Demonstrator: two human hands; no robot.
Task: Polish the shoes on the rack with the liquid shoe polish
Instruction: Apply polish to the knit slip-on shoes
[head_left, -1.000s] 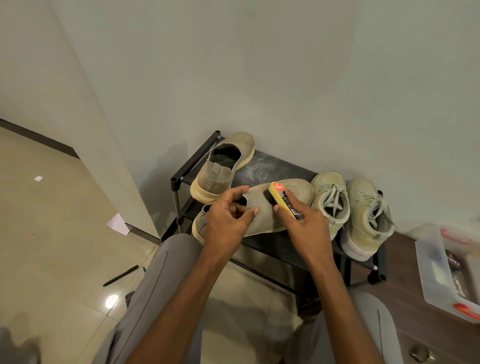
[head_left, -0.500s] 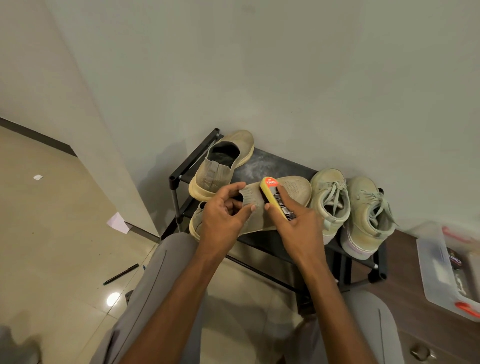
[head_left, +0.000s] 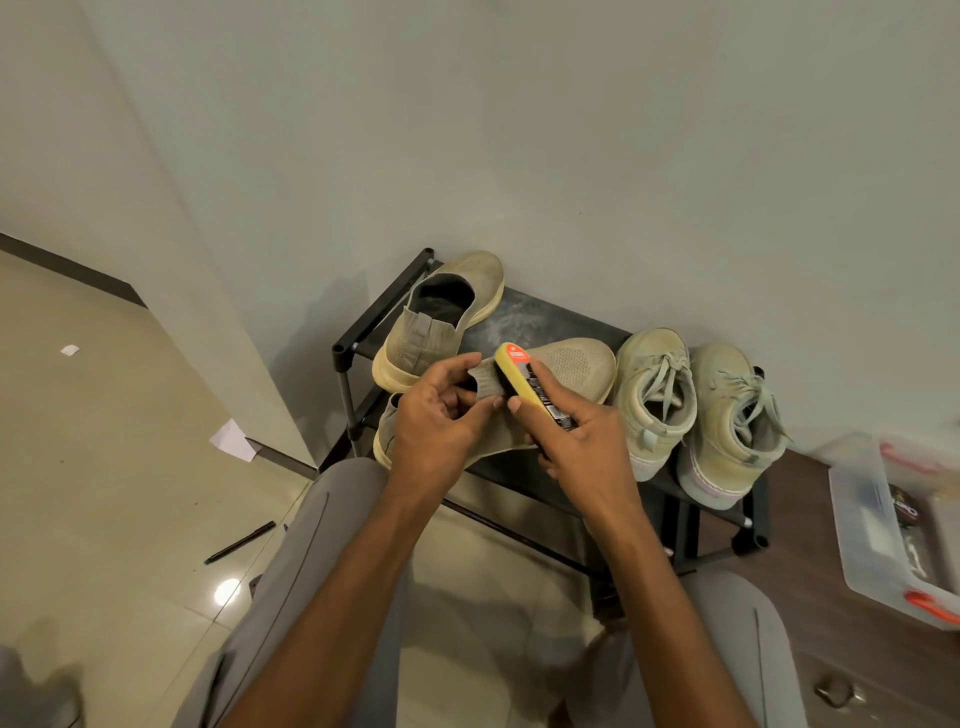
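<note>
Beige shoes (head_left: 566, 364), four, one black rack (head_left: 540, 317), one polish bottle (head_left: 537, 387)

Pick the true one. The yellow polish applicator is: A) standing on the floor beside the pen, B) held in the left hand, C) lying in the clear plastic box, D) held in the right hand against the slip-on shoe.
D: the right hand grips the yellow polish applicator against the slip-on shoe, whose collar the left hand pinches.
</note>
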